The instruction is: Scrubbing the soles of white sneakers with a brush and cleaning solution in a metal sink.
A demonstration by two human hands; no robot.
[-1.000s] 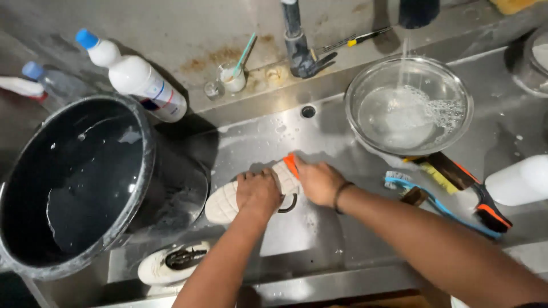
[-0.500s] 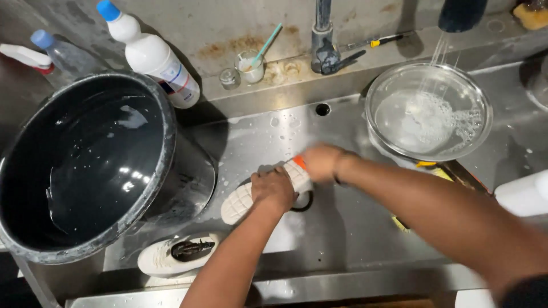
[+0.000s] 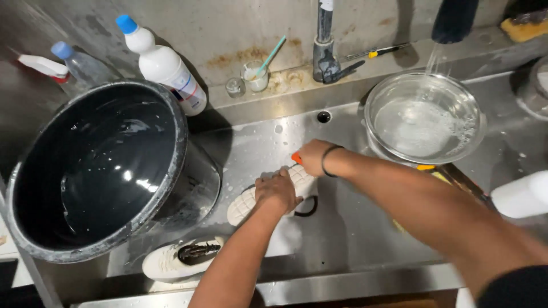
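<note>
A white shoe was laid sole-up on the floor of a steel sink, just right of a large black bucket partly filled with water. The shoe was pressed down by the left hand, whose fingers were curled over its middle. The right hand was closed around an orange-handled brush held against the heel end of the sole; only the tip of the handle was visible. A second white shoe was seen upright near the front edge of the sink, below the bucket. A glass bowl of soapy water was placed to the right, under a thin stream of water. On the ledge behind, a white bottle with a blue cap, a small cup holding a toothbrush and a tap were shown.
</note>
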